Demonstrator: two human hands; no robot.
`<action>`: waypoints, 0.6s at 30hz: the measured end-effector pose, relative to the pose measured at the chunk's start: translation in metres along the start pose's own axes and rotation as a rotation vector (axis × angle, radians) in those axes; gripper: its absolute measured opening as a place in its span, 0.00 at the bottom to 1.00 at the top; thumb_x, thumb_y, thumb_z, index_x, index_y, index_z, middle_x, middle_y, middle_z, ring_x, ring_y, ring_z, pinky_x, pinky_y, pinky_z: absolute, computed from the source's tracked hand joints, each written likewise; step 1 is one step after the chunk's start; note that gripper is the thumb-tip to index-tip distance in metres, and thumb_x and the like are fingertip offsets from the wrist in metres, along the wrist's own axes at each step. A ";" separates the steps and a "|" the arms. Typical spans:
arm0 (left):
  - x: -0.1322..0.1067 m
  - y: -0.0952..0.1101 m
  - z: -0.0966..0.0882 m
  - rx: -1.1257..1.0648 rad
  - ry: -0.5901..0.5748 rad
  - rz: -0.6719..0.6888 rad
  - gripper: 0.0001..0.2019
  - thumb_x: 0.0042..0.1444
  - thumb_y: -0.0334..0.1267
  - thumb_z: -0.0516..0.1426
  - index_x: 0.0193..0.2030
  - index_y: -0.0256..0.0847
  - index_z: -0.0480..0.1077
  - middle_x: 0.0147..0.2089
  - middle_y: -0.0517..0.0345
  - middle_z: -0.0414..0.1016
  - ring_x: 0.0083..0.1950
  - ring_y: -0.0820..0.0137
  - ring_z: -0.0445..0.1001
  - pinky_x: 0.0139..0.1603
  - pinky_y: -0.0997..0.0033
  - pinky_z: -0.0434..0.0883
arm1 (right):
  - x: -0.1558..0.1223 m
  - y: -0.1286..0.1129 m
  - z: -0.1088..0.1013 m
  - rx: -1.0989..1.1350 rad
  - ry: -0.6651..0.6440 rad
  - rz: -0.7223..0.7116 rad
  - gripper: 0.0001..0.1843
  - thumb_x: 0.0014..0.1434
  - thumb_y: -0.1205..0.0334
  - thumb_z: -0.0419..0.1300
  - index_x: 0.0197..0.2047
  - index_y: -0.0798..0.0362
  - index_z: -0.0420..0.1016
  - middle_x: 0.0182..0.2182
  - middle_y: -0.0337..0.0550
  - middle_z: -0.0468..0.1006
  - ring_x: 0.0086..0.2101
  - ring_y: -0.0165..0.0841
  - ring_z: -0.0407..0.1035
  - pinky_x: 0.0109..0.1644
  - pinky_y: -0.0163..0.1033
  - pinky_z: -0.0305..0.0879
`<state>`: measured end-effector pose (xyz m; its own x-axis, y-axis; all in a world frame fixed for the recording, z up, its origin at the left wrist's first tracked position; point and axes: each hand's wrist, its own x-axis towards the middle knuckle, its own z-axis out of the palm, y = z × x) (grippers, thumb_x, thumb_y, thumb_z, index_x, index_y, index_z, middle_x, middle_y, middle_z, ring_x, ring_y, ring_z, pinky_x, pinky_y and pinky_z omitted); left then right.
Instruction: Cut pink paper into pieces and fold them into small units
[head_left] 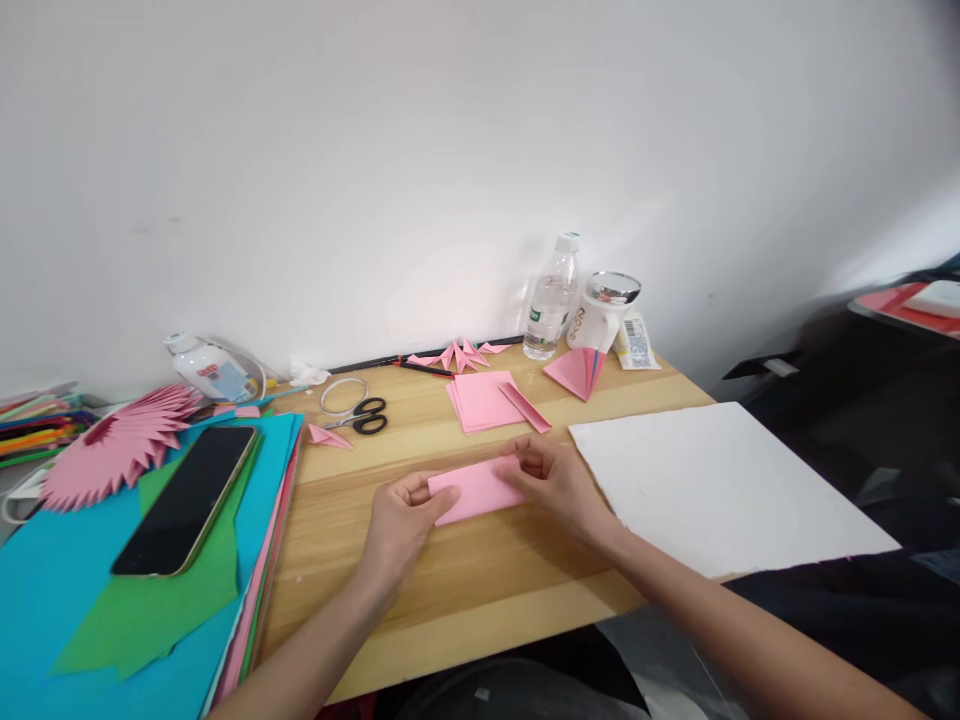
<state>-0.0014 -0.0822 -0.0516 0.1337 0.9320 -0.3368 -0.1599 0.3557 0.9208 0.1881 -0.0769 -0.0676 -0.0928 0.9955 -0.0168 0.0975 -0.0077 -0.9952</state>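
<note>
Both hands are busy with one pink paper rectangle [476, 492] over the near part of the wooden table [420, 570], and from where I stand I can't tell whether its lower edge touches the wood; the left hand [405, 515] pinches one end between thumb and fingers, while the right hand [546, 482] grips the other, its thumb lying across the front. The paper looks thin, so I'd worry that a harder squeeze from either thumb might leave a stray crease, or that uneven pulling between the two grips could skew its edges. The right hand also works close to the white board [735, 490], and a wide swing of that wrist might knock it askew. Just beyond, a narrow pink strip [525, 407] lies over the edge of the stack of pink squares [484, 405], where a brush of the knuckles could scatter them. Farther back, the clear bottle [551, 305] stands upright near a pink folded cone [576, 373]; if a reaching arm tipped it and the cap leaked, water could spoil the paper
</note>
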 end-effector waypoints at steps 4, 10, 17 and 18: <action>-0.002 0.001 -0.002 0.001 -0.017 -0.008 0.19 0.36 0.42 0.68 0.36 0.34 0.76 0.32 0.49 0.80 0.34 0.62 0.78 0.36 0.67 0.73 | 0.004 0.000 -0.006 -0.020 -0.076 0.048 0.16 0.50 0.50 0.62 0.36 0.54 0.72 0.21 0.34 0.68 0.22 0.26 0.61 0.25 0.32 0.55; -0.003 -0.005 -0.011 0.292 0.045 0.169 0.20 0.46 0.41 0.64 0.44 0.33 0.72 0.37 0.46 0.80 0.39 0.59 0.79 0.40 0.62 0.75 | 0.003 0.005 -0.003 -0.127 -0.047 0.076 0.14 0.49 0.53 0.63 0.31 0.56 0.75 0.23 0.38 0.73 0.22 0.27 0.64 0.25 0.33 0.56; -0.022 -0.031 -0.020 1.256 -0.206 1.254 0.15 0.61 0.28 0.47 0.52 0.35 0.67 0.53 0.47 0.73 0.61 0.63 0.64 0.60 0.57 0.64 | -0.004 0.007 0.005 -0.195 -0.115 0.107 0.10 0.52 0.59 0.60 0.32 0.57 0.75 0.25 0.41 0.76 0.24 0.28 0.66 0.26 0.32 0.58; -0.023 -0.033 -0.019 1.340 -0.247 1.291 0.15 0.62 0.27 0.46 0.51 0.33 0.68 0.53 0.46 0.73 0.61 0.62 0.64 0.59 0.57 0.65 | -0.005 0.007 0.006 -0.225 -0.122 0.095 0.09 0.52 0.60 0.59 0.32 0.57 0.75 0.26 0.41 0.77 0.25 0.29 0.67 0.27 0.32 0.59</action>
<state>-0.0180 -0.1143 -0.0779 0.7108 0.4742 0.5196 0.4914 -0.8632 0.1156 0.1835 -0.0820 -0.0750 -0.1900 0.9725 -0.1346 0.3278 -0.0664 -0.9424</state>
